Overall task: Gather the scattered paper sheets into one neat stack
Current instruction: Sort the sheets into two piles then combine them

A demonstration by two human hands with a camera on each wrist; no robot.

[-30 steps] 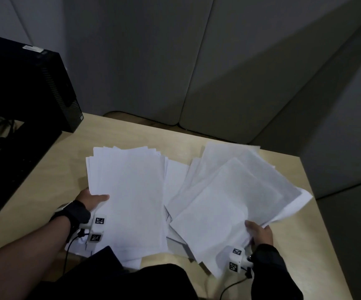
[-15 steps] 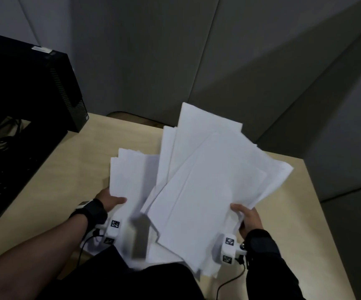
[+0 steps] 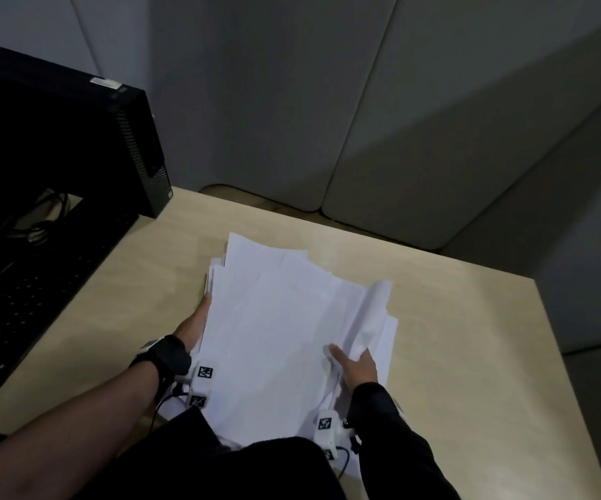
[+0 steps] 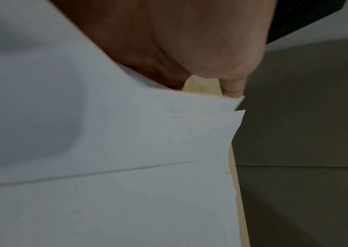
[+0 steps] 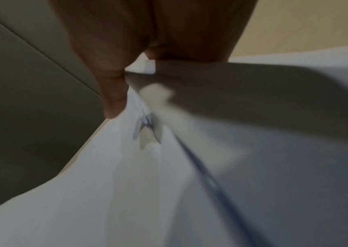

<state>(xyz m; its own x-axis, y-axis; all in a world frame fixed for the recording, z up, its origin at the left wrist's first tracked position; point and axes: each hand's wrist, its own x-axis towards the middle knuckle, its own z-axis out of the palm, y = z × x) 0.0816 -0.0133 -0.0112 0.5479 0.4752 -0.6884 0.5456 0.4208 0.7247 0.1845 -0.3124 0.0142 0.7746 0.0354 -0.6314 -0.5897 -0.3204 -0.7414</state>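
Observation:
The white paper sheets [image 3: 274,337] lie in one loose, uneven pile in the middle of the wooden table [image 3: 472,355]. My left hand [image 3: 198,319] lies along the pile's left edge with straight fingers, which the sheets [image 4: 126,133] partly cover. My right hand [image 3: 355,362] holds the pile's right side, thumb on top. Its other fingers are tucked under several sheets that curl upward [image 3: 374,308]. In the right wrist view the thumb [image 5: 113,100] presses on the sheets [image 5: 168,183], and the picture is blurred.
A black computer tower [image 3: 75,138] stands at the table's back left, with a black keyboard [image 3: 21,301] and cables in front of it. Grey padded panels [image 3: 328,102] close off the back. The table's right edge [image 3: 558,355] drops to the floor.
My right hand has swung its fanned sheets leftward and laid them down onto the left pile. The left hand has gone from gripping its pile to lying flat along the edge.

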